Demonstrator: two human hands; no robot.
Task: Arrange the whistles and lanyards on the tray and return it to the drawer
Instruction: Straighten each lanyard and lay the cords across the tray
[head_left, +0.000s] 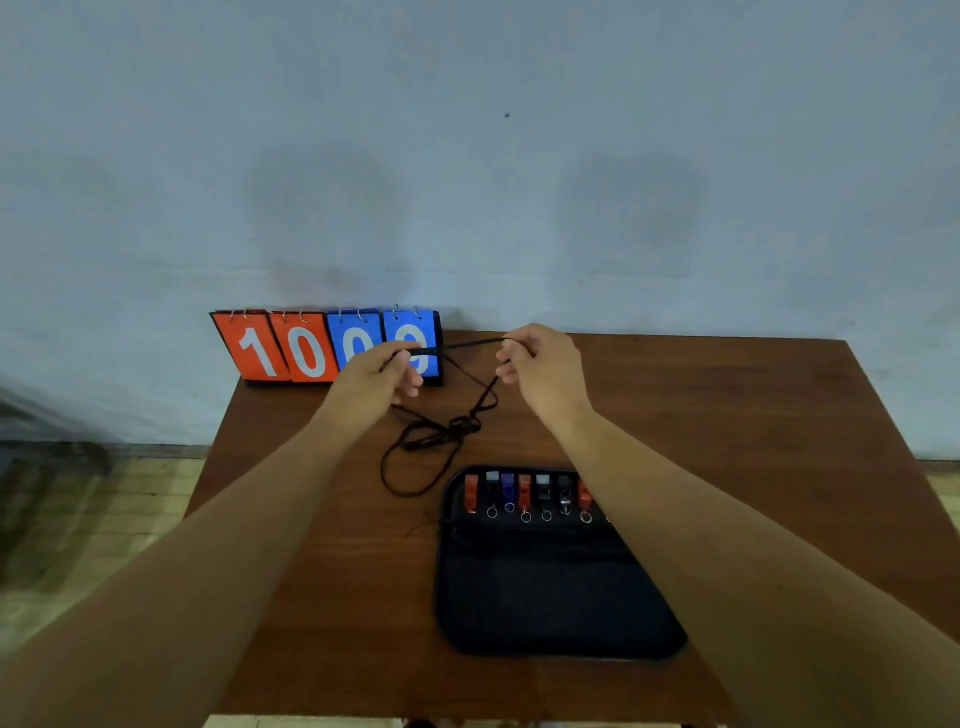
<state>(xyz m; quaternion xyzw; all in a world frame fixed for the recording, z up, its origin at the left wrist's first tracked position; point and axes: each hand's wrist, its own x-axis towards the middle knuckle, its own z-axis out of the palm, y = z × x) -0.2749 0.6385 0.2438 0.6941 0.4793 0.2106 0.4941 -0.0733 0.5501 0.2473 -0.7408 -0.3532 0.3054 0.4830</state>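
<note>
A black lanyard cord (470, 345) is stretched taut above the table between my two hands. My left hand (376, 382) pinches one end and my right hand (540, 369) pinches the other. More black cords lie below them in a tangled heap (436, 434), with a loop trailing toward the tray. The black fabric tray (545, 597) lies near the front of the table. Several whistles (524, 493) in red, black, blue and silver stand in a row along its far edge, each with a small ring. My right forearm hides the row's right end.
A flip scoreboard (327, 345) with orange and blue number cards stands at the back left edge of the brown wooden table (753, 441), against a pale wall. Tiled floor shows to the left. No drawer is in view.
</note>
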